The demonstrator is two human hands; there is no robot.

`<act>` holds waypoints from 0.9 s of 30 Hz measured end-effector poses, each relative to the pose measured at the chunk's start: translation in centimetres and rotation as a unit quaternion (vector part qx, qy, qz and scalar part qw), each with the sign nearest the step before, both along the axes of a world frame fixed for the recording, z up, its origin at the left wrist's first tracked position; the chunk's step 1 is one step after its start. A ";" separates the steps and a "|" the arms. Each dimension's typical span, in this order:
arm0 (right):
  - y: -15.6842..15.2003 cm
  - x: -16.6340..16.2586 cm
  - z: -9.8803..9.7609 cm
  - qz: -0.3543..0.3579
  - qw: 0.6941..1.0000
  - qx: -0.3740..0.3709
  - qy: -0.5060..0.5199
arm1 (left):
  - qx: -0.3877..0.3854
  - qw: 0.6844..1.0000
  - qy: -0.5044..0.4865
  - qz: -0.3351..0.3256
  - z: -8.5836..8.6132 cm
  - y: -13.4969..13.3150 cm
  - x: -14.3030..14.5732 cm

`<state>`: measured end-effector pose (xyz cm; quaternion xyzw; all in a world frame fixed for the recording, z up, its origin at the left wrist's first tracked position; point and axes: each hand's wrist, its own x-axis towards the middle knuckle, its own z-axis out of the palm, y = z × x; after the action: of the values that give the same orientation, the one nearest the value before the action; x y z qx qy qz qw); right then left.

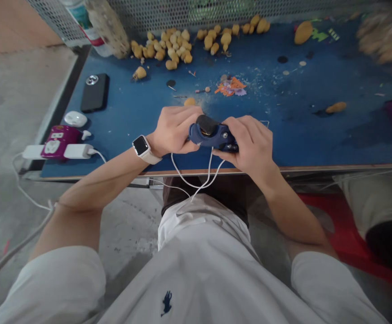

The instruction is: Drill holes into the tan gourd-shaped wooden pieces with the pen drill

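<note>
My right hand (pixel 252 139) is wrapped around a dark blue hand-held tool (pixel 218 136) with a black rounded part on top and a small metal screw on its side. At the tool's left end is my left hand (pixel 175 130), fingers curled closed and thumb underneath. What those fingers pinch is hidden behind the tool. A white cable (pixel 210 171) loops below both hands, over the table's front edge. Just beyond my left knuckles lies a small yellow gourd (pixel 189 101), partly covered. Orange and purple scraps (pixel 231 86) lie farther back.
Small yellow gourds (pixel 172 45) are heaped along the mesh screen (pixel 155 15) on the blue table (pixel 131 117). At left are a black phone (pixel 95 95), a white earphone case (pixel 75 119) and a purple power socket (pixel 55 146) with chargers. Someone's leg (pixel 367 198) shows at right.
</note>
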<state>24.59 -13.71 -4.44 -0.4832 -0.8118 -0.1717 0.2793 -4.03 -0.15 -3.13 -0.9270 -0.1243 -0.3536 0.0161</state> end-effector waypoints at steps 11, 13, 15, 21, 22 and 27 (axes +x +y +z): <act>-0.5 -0.6 1.3 -0.018 0.999 -0.030 0.015 | 0.010 0.999 0.026 0.016 0.3 0.1 0.2; -0.5 -0.6 1.3 -0.021 0.999 -0.036 0.020 | 0.014 1.000 0.022 0.006 0.1 0.2 0.2; -0.5 -0.5 1.0 -0.020 0.999 -0.032 0.025 | 0.019 1.000 0.020 -0.006 -0.1 0.4 0.2; 0.7 0.7 -1.0 0.002 0.996 0.028 0.079 | -0.019 1.000 -0.005 0.014 -0.5 0.6 0.7; 0.9 0.9 -1.3 0.002 0.994 0.039 0.099 | -0.022 1.000 -0.008 0.013 -0.5 0.6 0.7; 2.0 1.1 -2.1 -0.022 0.986 0.046 0.159 | -0.034 0.998 0.029 0.039 -0.3 0.4 0.6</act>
<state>25.64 -11.69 -6.53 -0.5090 -0.7373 -0.1361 0.4228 -3.44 0.26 -3.43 -0.9313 -0.1719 -0.3211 0.0024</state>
